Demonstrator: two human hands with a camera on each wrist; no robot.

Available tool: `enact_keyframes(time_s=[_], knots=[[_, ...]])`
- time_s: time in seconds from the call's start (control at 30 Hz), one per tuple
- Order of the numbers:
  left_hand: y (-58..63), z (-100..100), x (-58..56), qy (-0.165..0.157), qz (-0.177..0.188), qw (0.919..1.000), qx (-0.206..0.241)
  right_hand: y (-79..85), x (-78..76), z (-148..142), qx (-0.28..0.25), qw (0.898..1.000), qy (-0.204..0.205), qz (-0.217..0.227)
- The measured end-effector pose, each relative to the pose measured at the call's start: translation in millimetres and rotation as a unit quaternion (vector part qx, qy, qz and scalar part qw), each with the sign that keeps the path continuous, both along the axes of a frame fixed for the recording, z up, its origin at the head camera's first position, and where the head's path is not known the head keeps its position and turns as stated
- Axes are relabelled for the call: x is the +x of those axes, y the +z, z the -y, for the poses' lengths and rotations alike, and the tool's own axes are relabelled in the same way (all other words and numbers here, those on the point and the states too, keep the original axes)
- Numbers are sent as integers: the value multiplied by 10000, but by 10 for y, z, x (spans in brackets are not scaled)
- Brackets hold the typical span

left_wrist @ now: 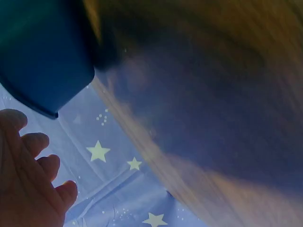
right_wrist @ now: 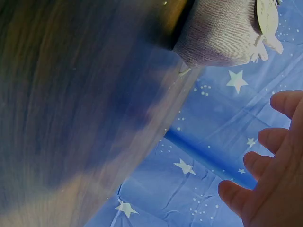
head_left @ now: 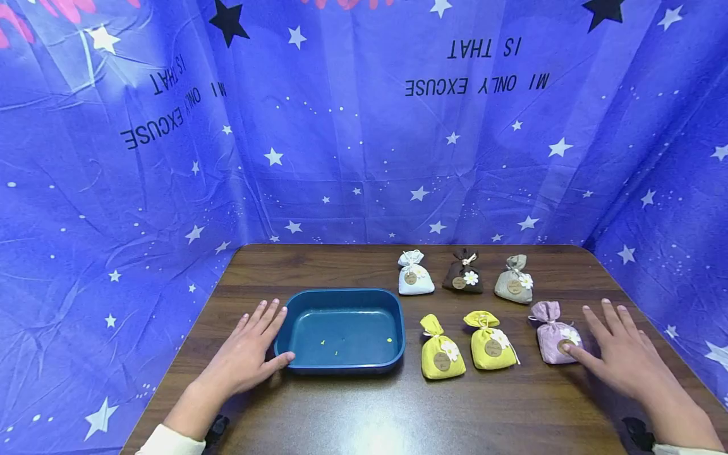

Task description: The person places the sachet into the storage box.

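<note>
My left hand [head_left: 246, 355] is spread with straight fingers at the left side of a dark blue rectangular tray [head_left: 341, 366]; whether the thumb touches its rim I cannot tell. In the left wrist view the fingers [left_wrist: 35, 144] stand apart from the tray's wall [left_wrist: 61, 61]. On the right, my right hand [head_left: 628, 357] is also spread, nearest a pink drawstring sachet [head_left: 548, 344] with a flower and round tag. The thumb tip overlaps that sachet's tag in the head view; contact is unclear. Two yellow sachets [head_left: 438, 347] stand between the tray and the pink one.
Behind them is a row of a white sachet [head_left: 415, 285], a dark brown sachet [head_left: 455, 272] and a beige sachet [head_left: 503, 287]. Small yellow specks lie inside the tray. A blue star-printed curtain [head_left: 364, 126] surrounds the brown wooden table [head_left: 318, 411].
</note>
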State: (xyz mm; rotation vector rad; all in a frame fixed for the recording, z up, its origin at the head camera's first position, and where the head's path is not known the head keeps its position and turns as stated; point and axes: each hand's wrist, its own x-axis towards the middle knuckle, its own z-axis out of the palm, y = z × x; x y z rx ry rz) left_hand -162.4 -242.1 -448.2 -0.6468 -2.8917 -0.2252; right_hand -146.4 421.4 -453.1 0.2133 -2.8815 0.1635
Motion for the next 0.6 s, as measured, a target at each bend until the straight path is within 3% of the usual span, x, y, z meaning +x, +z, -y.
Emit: enact_keyframes(time_s=[0.17, 0.53, 0.6], knots=[[-35, -36, 10, -120, -22, 9999, 48, -4, -22, -9, -69, 9999, -1, 119], [-69, -56, 19, 3, 242, 9996, 160, -64, -90, -46, -487, 9983, 321, 76], [-74, -64, 27, 36, 344, 9991, 255, -67, -103, -44, -765, 9961, 417, 118]])
